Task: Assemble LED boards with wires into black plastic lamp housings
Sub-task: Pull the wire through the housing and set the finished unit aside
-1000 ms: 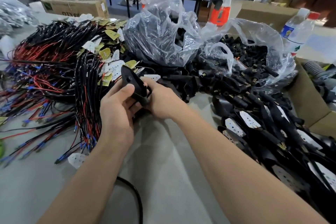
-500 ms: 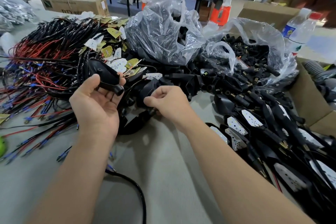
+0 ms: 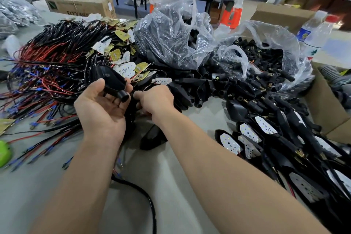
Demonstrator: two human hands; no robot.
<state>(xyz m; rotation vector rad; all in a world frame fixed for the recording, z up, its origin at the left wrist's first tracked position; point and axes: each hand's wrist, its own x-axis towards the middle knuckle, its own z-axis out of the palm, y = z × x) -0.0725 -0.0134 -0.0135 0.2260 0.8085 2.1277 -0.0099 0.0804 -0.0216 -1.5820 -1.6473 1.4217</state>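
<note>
Black lamp housing [image 3: 112, 80] sits in our L hand [image 3: 100, 108], palm up, thumb & fingertips curled round it. It's held above the table [image 3: 180, 186], just in front of the wires [image 3: 47, 66] pile, round socket end pointing at our R hand [image 3: 155, 100]. R hand is right beside that socket, fingers curled down into black cable; can't tell if it grips anything. Loose LED boards [image 3: 125, 66] lie behind the housing. Fitted units [image 3: 247, 135], boards showing, are heaped at right.

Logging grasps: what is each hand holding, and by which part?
Left hand grips a black lamp housing across its body, just above the stem. Right hand is curled, but what it holds cannot be told.
</note>
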